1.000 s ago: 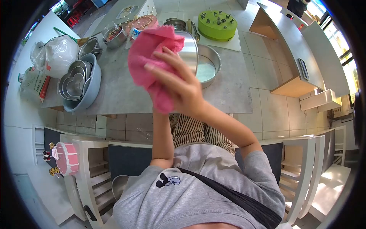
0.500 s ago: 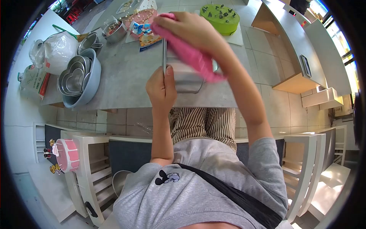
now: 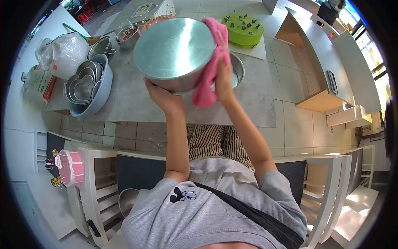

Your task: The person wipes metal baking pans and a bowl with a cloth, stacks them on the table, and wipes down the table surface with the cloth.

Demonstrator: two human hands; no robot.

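Observation:
A large round metal cake tin (image 3: 176, 47) is held up above the table, its flat shiny base turned towards me. My left hand (image 3: 163, 97) grips the tin's near lower edge, fingers partly hidden beneath it. In my right hand (image 3: 224, 81) is a pink cloth (image 3: 206, 85), pressed against the tin's right side wall. Partly hidden behind the cloth and right hand, another round metal tin (image 3: 237, 71) rests on the table.
On the left, a light blue tub (image 3: 105, 85) holds several heart-shaped tins (image 3: 83, 85), near a clear plastic bag (image 3: 68, 54). A green cake (image 3: 242, 30) stands at the back right of the grey table (image 3: 137, 97). A pink cake (image 3: 71, 167) sits behind the bench at left.
The tin has been lifted and turned so its base faces me. My right hand and the cloth have moved down from the far rim to its right side.

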